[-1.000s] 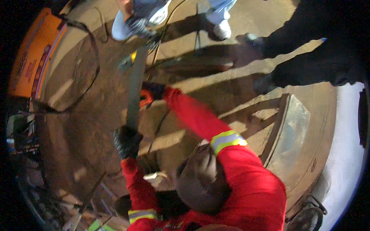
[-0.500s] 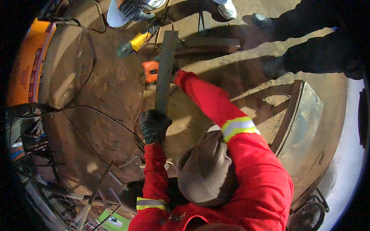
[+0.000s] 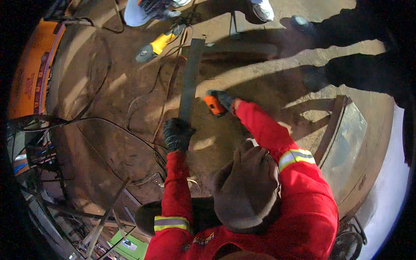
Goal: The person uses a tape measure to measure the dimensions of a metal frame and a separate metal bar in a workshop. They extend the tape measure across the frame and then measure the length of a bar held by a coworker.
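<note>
In my left hand, which wears a dark knitted glove, is the near end of a long flat metal bar. The bar points away from me across the brown floor. To the right of the bar, and apart from it, my right hand is closed around a boxy orange-and-black tape measure. This hand is gloved too, and its fingers are partly hidden. Beyond the bar's left side lies a yellow angle grinder with a dark head.
A co-worker's gloved hand is near the grinder. Another person's dark legs stand at the far right. Cables loop across the floor on the left. A metal plate piece lies right, an orange box left, and metal frames lower left.
My right hand has drawn back toward me and rightward with the tape measure, away from the bar. My left hand keeps its hold on the bar. The co-worker's hand has come off the grinder.
</note>
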A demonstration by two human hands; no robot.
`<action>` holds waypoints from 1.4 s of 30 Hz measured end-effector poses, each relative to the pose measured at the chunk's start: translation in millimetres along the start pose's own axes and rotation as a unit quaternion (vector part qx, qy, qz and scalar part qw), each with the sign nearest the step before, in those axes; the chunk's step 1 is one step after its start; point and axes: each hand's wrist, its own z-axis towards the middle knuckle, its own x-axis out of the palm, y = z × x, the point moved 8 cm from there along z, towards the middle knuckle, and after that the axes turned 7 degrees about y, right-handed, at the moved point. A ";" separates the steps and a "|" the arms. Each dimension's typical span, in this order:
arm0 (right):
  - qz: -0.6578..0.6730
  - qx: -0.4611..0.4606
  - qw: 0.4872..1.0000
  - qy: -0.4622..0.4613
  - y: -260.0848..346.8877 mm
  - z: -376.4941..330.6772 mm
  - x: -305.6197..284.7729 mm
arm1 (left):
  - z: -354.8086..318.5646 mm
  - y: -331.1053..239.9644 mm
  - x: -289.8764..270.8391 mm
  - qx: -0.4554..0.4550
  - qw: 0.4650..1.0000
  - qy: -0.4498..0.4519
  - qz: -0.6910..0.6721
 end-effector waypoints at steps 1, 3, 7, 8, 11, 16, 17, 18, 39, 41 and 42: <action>0.026 -0.016 0.999 -0.041 3.8 -20.8 -26.0 | 9.5 -2.6 17.5 0.011 0.999 -0.003 -0.030; 0.086 -0.067 0.987 -0.119 11.2 -62.6 -63.1 | 23.5 0.6 62.4 0.033 0.996 -0.003 -0.084; 0.160 -0.175 0.946 -0.222 55.7 -125.6 -24.5 | 55.1 -25.4 108.2 0.052 0.994 0.079 0.058; 0.187 -0.176 0.943 -0.213 60.6 -133.2 -18.1 | 59.7 -41.1 105.9 0.041 0.989 0.131 0.059; 0.243 -0.154 0.942 -0.175 60.8 -134.8 5.3 | 57.4 -66.9 68.3 0.095 0.995 0.023 0.023; 0.209 -0.044 0.976 -0.032 57.9 -113.1 87.1 | 33.1 -124.9 18.6 0.264 0.945 -0.028 -0.191; 0.199 -0.019 0.979 -0.036 52.1 -111.4 96.5 | 31.0 -121.8 31.9 0.272 0.953 -0.050 -0.127; 0.185 0.000 0.982 -0.040 52.3 -107.3 100.8 | 33.7 -128.7 33.0 0.283 0.954 -0.074 -0.063; -0.686 -0.081 0.700 -0.179 222.3 -7.9 33.2 | -6.6 -32.7 57.6 -0.002 0.907 0.159 -0.391; -0.728 -0.072 0.628 -0.265 267.9 9.2 6.6 | -39.1 4.4 70.9 0.000 0.921 0.173 -0.349; -0.723 -0.071 0.604 -0.326 282.8 14.0 -9.4 | -56.9 12.3 69.6 -0.039 0.919 0.176 -0.352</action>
